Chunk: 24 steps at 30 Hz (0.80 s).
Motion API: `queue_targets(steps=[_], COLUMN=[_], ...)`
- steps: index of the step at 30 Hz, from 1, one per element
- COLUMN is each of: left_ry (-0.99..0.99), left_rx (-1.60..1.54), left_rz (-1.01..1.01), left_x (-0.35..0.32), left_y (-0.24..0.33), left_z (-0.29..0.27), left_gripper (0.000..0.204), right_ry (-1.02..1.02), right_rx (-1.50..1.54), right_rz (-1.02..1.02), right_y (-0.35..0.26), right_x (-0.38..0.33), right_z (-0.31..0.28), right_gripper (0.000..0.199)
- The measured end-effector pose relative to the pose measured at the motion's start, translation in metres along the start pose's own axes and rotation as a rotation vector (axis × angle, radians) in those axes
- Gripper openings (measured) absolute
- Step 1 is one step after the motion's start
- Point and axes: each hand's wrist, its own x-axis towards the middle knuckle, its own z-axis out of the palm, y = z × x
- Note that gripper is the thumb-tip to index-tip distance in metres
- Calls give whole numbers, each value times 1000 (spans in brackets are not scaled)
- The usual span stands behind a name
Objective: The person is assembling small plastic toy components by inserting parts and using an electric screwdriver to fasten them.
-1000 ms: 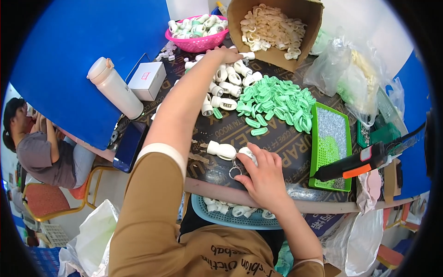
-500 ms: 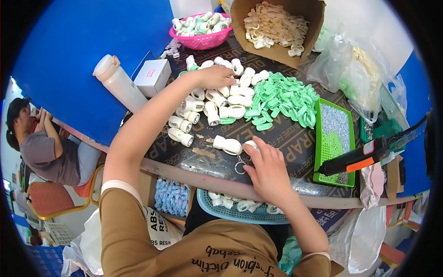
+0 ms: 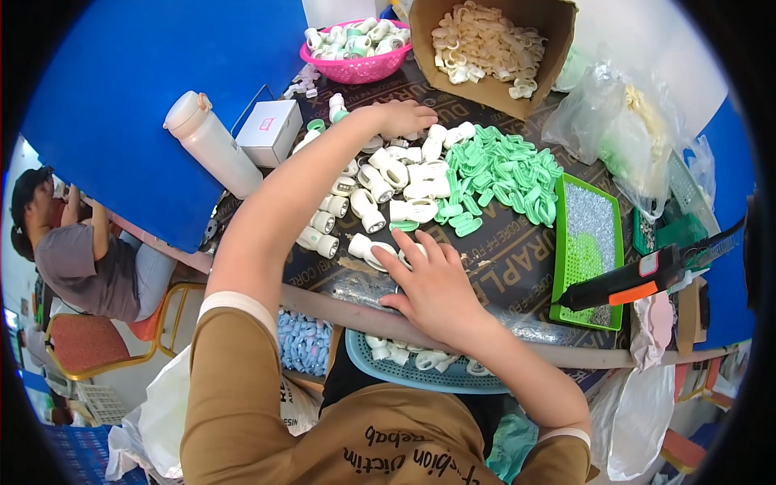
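Dark, printed board makes up the table (image 3: 517,303), the largest thing about the hands. At its far side a brown cardboard box (image 3: 560,40) lies tipped, its mouth toward the person, spilling no cream plastic parts (image 3: 489,48). On the right, a bright green rectangular plastic tray (image 3: 559,255) has a black tool with an orange trigger (image 3: 618,291) across its near end. Smaller again, the left hand (image 3: 404,120) reaches over the far side of the heaped white plastic torch-shaped pieces (image 3: 390,167), fingers extended and slightly curved; whether it holds anything cannot be told. The right hand (image 3: 436,287) is spread wide near the front edge, its fingers over a partly hidden white piece, with no closed grip; one more white piece (image 3: 364,249) lies just beside its index finger. Smallest are the green plastic oval pieces (image 3: 505,174), piled right of the white ones. Good handling here probably means a light, low touch: rounded bodies could roll, so the right palm should guard the edge, while the left forearm stays raised above the heap.
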Motion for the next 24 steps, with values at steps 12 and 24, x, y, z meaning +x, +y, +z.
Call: queue_targets(steps=[12, 24], left_ry=[218, -78], left_rx=[-27, -306], left_rz=[-31, -287], left_x=[-63, -31], left_y=[41, 59], left_z=[-34, -38], left_gripper=[33, 23], right_ry=[22, 187], right_rx=[159, 329], right_rz=[-7, 84], right_y=[-3, 5], right_x=[-20, -53], right_z=[-23, -19], right_gripper=[42, 27])
